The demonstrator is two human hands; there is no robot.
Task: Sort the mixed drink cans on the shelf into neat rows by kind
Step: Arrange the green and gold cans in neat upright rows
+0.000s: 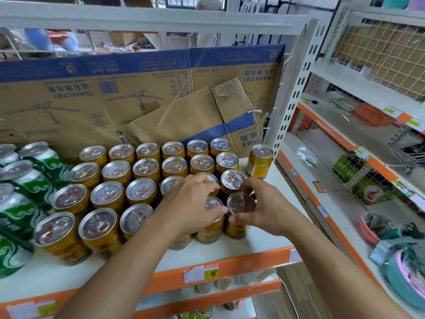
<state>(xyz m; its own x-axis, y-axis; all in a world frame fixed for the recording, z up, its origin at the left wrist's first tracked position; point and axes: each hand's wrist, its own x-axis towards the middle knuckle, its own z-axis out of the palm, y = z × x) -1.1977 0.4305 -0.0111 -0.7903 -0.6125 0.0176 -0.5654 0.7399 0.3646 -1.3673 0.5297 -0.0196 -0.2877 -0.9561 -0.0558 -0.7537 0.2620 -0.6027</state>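
Several gold cans (108, 194) with silver tops stand in rows on the white shelf (253, 242). Green and white cans (34, 178) fill the left end. My right hand (264, 208) grips the top of a gold can (241, 203) at the front right corner of the block. My left hand (193, 203) lies over the neighbouring gold can (212, 226), fingers curled round its top. One gold can (259, 161) stands alone at the back right.
A cardboard sheet (138, 93) printed in blue lines the back of the shelf. An orange shelf edge (230, 268) carries a yellow price tag (211, 273). Another shelf unit (345, 139) with baskets and goods stands to the right.
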